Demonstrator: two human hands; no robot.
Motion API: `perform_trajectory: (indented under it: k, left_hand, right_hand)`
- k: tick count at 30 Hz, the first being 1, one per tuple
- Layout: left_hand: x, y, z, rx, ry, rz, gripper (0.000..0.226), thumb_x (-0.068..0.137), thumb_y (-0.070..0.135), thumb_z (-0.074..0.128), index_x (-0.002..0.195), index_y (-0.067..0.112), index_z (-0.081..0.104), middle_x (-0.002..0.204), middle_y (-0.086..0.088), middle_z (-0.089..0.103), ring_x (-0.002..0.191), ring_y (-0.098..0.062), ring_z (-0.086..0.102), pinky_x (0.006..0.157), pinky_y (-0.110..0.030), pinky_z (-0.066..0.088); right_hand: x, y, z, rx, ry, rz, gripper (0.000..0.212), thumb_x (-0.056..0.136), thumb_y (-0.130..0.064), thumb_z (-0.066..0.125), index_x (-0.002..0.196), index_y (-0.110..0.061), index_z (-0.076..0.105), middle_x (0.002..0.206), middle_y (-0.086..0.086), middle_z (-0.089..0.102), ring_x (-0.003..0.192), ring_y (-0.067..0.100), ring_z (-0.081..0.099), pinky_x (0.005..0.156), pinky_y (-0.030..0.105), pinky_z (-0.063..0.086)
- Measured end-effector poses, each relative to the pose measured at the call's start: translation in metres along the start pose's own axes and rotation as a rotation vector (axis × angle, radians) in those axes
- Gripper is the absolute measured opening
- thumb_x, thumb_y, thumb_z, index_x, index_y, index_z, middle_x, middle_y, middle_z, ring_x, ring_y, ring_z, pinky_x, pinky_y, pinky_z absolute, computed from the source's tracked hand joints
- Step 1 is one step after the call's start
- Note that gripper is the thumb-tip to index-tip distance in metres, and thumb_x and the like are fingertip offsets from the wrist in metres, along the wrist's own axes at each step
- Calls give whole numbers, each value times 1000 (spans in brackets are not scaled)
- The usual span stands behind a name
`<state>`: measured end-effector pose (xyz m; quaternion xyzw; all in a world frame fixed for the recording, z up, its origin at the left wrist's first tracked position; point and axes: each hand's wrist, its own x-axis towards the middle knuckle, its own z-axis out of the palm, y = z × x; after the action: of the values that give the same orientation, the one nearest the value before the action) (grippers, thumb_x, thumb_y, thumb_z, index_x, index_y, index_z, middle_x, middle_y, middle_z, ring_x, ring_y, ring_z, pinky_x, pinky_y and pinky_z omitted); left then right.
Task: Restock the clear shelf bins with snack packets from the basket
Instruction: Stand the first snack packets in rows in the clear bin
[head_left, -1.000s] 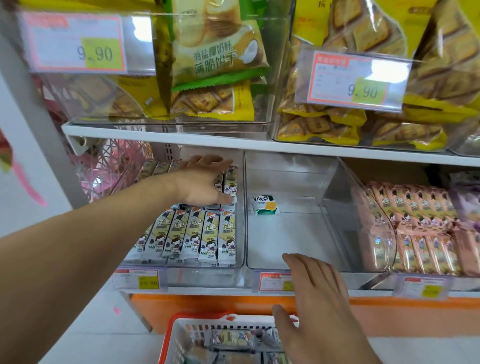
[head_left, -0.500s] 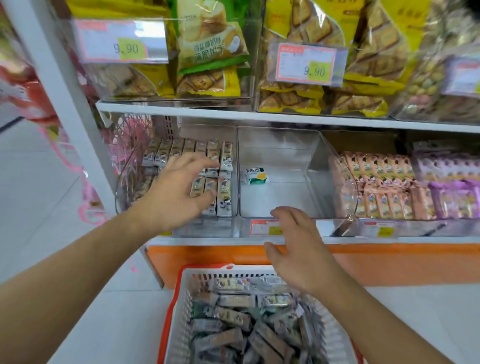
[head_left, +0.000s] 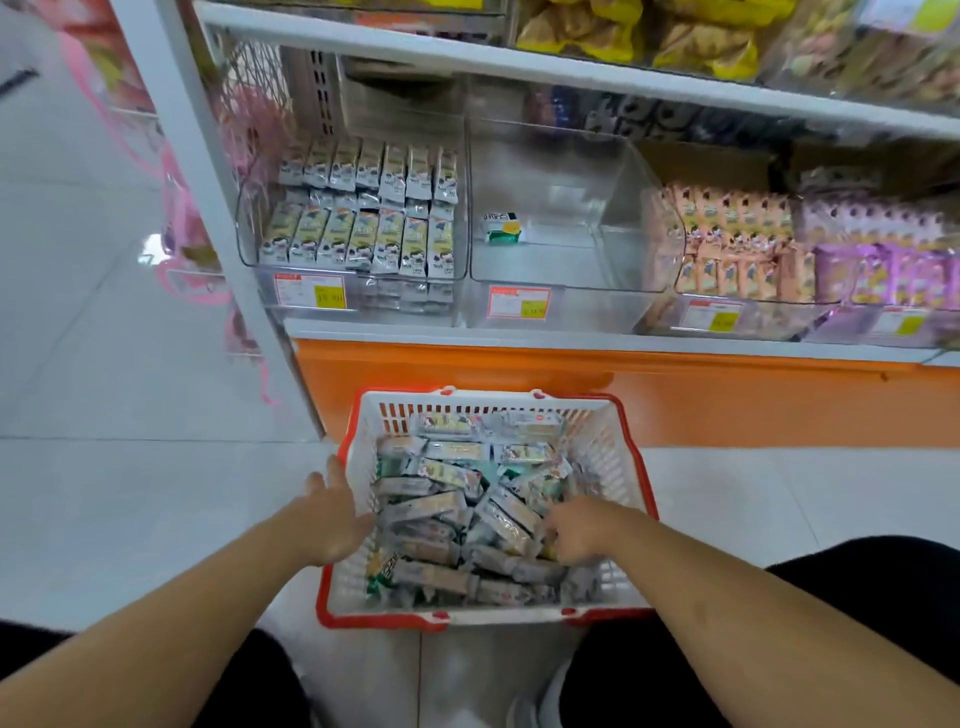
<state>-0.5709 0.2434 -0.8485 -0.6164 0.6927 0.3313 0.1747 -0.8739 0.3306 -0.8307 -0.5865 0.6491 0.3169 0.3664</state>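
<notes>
Down in the basket (head_left: 613, 447): left hand (head_left: 332, 519) spread; right hand (head_left: 576, 530) among snack packets (head_left: 447, 506), grip unclear; labels unreadable.

A white slatted basket (head_left: 615, 447) with a red rim sits at six o'clock, filled with silvery-grey snack packets (head_left: 467, 519) touched with green and cream. At eleven o'clock, a clear bin (head_left: 249, 228) shows rows of white-and-pale-green packets (head_left: 363, 228) with dark cartoon marks. The clear centre bin (head_left: 618, 208) holds one white, green and yellow packet (head_left: 502, 227). At two o'clock come peach packets (head_left: 727, 244), then purple ones (head_left: 883, 260). The price labels (head_left: 518, 302) are white, red-edged with yellow patches. The shelf base (head_left: 675, 395) is orange.
</notes>
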Motion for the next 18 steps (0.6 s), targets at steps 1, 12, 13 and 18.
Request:
perform_trajectory:
  k: [1,12,13,18]
  left_hand:
    - [0,1,5,-34,-37,-3,103,103,54,48,157,6,-26,168,-25,3,142,-44,42,112,-48,40]
    - [5,21,-3,9,-137,-63,113,102,60,43,147,-4,-39,167,-30,-8,143,-41,43,116,-44,38]
    - [4,22,-5,4,-137,-66,113,103,59,43,147,-4,-39,167,-31,-7,142,-40,44,115,-43,39]
    - [5,22,-18,136,-141,-73,97,106,47,43,155,-11,-17,166,-32,3,143,-39,41,115,-44,40]
  right_hand:
    - [4,2,10,-42,-53,17,44,96,-10,60,139,-7,62,138,19,60,105,32,61,75,34,47]
    - [36,7,41,134,55,72,15,88,-13,70,87,-22,59,89,2,50,79,23,48,74,30,45]
    - [36,11,35,197,105,55,21,87,-14,71,93,-27,57,93,-2,52,84,20,50,78,30,47]
    - [22,1,-11,385,311,-99,23,89,-11,73,98,-30,65,105,-3,65,99,21,64,85,35,55]
